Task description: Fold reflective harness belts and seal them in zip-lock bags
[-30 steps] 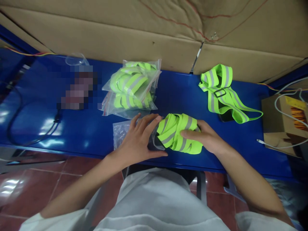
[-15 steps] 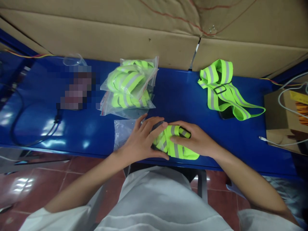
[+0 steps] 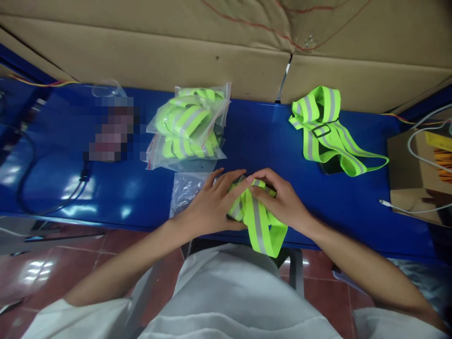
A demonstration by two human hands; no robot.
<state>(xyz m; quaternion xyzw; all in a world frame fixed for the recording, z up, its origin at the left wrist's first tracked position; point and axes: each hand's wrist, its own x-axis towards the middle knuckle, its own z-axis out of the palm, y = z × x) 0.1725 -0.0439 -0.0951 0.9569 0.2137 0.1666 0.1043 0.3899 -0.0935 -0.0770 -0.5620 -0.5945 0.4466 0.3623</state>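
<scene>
Near the front edge of the table, both hands are on a folded yellow-green reflective strap (image 3: 259,219) with a grey stripe. My left hand (image 3: 208,202) lies over a clear plastic bag (image 3: 185,188), its fingers and thumb curved around the bag's mouth and the strap's left part. Thumb and fingers of my right hand (image 3: 282,200) pinch the upper right folds of the strap. A loop of it hangs over the table edge toward my body. Under the left palm, part of the bag and strap is hidden.
Bagged reflective straps (image 3: 189,125) are stacked behind my left hand. Another loose strap (image 3: 323,129) with a black buckle lies at the back right. A cardboard box (image 3: 406,160) and white cable (image 3: 384,202) are right; a black cable (image 3: 84,175) is left, on the blue table (image 3: 254,136).
The strap's lower loop has dropped over the table edge toward me. My right hand has shifted slightly left and away from me, closer to the left hand. The bag has moved slightly right.
</scene>
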